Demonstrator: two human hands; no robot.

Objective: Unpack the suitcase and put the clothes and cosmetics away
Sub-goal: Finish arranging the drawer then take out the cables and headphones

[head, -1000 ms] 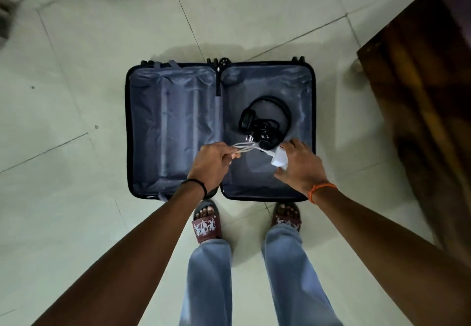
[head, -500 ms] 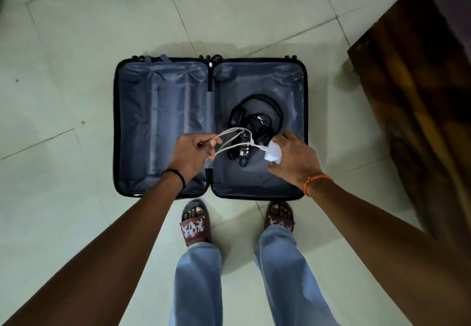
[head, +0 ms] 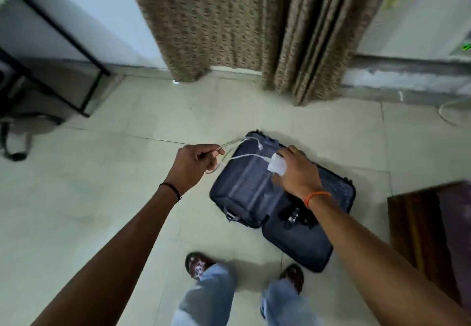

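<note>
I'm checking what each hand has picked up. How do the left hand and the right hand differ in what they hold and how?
The left hand is curled in a fist round the loops of the white cable; the right hand holds the white charger block in its fingers. The left hand is over bare floor beside the suitcase; the right is above its open lining. The left wrist wears a black band, the right an orange one. Both are raised and joined by the same cable.

The suitcase (head: 244,193) is lined with grey cloth of a slight sheen, on a smooth, faintly glossy tiled floor (head: 102,198). The charger (head: 277,168) looks like smooth white plastic; the curtain (head: 229,19) is patterned woven cloth
</note>
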